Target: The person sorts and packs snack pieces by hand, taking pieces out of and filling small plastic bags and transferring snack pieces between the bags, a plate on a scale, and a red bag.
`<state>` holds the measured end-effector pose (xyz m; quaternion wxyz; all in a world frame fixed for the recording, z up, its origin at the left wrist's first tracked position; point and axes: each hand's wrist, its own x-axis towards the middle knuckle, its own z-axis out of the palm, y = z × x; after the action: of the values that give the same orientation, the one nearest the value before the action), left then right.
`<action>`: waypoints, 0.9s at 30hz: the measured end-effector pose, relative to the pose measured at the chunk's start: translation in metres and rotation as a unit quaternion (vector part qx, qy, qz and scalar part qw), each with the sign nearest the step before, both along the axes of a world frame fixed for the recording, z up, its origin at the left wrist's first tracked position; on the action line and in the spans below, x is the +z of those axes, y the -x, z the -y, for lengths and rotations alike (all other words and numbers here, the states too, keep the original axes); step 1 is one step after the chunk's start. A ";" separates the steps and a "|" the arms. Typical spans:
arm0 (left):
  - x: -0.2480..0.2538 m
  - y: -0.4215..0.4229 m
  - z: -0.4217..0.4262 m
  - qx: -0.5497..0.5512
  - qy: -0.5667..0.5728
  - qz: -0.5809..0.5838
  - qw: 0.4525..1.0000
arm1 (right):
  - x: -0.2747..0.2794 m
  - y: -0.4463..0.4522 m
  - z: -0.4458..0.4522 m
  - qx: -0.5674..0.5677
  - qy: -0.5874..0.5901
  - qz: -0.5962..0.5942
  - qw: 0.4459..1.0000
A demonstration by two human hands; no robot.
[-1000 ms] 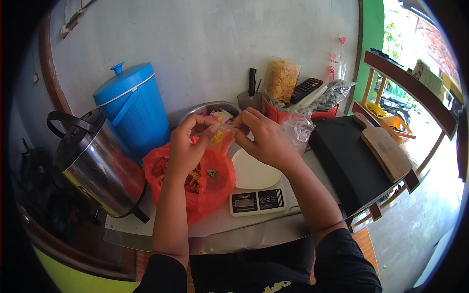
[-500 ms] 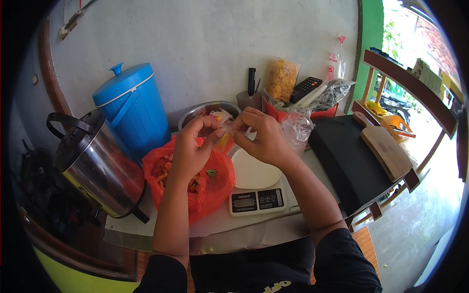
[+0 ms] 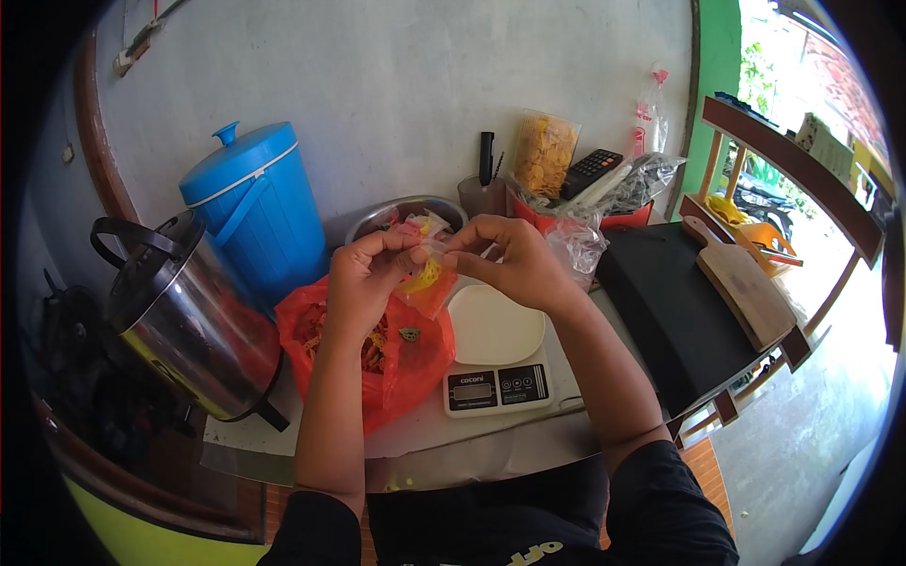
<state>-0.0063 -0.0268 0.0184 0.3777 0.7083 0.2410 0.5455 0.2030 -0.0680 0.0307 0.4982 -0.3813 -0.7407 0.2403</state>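
Observation:
My left hand (image 3: 376,274) and my right hand (image 3: 505,259) pinch the top of a small clear plastic bag (image 3: 429,283) from its two sides. Yellow and orange-red contents show through the bag, which hangs in front of a metal bowl (image 3: 363,219). More small packets lie in that bowl, partly behind my fingers. Below my left hand stands an open red plastic bag (image 3: 415,363) with orange-brown pieces and a bit of green inside. A white kitchen scale (image 3: 495,325) sits below my right hand, its plate bare.
A steel pot (image 3: 203,321) with a black handle and a blue drink cooler (image 3: 260,203) stand at left. Behind my right hand, a red container (image 3: 628,219) holds a calculator (image 3: 592,173) and a tub of chips (image 3: 545,151). A wooden board (image 3: 741,288) lies on a black case (image 3: 661,302) at right.
Both hands have shifted slightly downward with the small bag. More of the bag's lower part and its yellow contents now show below my fingers.

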 end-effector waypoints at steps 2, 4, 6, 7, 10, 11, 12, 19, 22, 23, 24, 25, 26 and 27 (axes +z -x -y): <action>-0.001 -0.002 0.001 0.003 -0.006 0.007 1.000 | -0.002 0.000 -0.001 -0.007 -0.008 0.000 1.000; -0.001 -0.003 0.002 0.010 -0.004 0.001 1.000 | -0.003 0.000 -0.002 -0.012 -0.016 -0.002 1.000; 0.000 -0.004 0.004 0.013 0.002 -0.003 1.000 | -0.002 0.000 -0.001 -0.023 -0.014 0.005 1.000; 0.000 -0.005 0.005 0.012 0.008 -0.004 1.000 | -0.001 0.000 0.000 -0.028 -0.013 0.008 1.000; -0.003 -0.007 0.005 0.015 -0.003 -0.006 1.000 | -0.001 0.003 0.000 -0.041 -0.041 0.006 0.998; -0.004 -0.008 0.004 0.017 -0.012 -0.007 1.000 | -0.001 0.004 0.000 -0.045 -0.052 0.006 0.998; -0.004 -0.008 0.005 0.023 -0.021 -0.008 0.999 | -0.002 0.005 0.000 -0.050 -0.064 0.006 0.997; -0.005 -0.013 0.007 0.043 -0.058 -0.020 0.997 | -0.007 0.008 -0.002 -0.084 -0.123 0.019 0.989; -0.007 -0.018 0.007 0.070 -0.120 -0.037 0.990 | -0.007 0.009 -0.001 -0.089 -0.132 0.015 0.987; -0.007 -0.019 0.007 0.085 -0.149 -0.047 0.984 | -0.007 0.009 -0.001 -0.083 -0.130 0.009 0.988; -0.008 -0.019 0.007 0.088 -0.155 -0.052 0.983 | -0.007 0.010 -0.001 -0.077 -0.128 0.003 0.989; -0.008 -0.019 0.006 0.090 -0.161 -0.057 0.981 | -0.007 0.011 -0.002 -0.071 -0.126 -0.004 0.990; -0.008 -0.019 0.006 0.092 -0.167 -0.062 0.980 | -0.008 0.013 -0.002 -0.079 -0.129 -0.003 0.989; -0.009 -0.019 0.004 0.096 -0.181 -0.067 0.976 | -0.009 0.015 -0.001 -0.087 -0.131 -0.003 0.988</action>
<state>0.0125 -0.0312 0.0095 0.1718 0.7736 0.2296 0.5651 0.1881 -0.0667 0.0220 0.5652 -0.3749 -0.7283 0.0980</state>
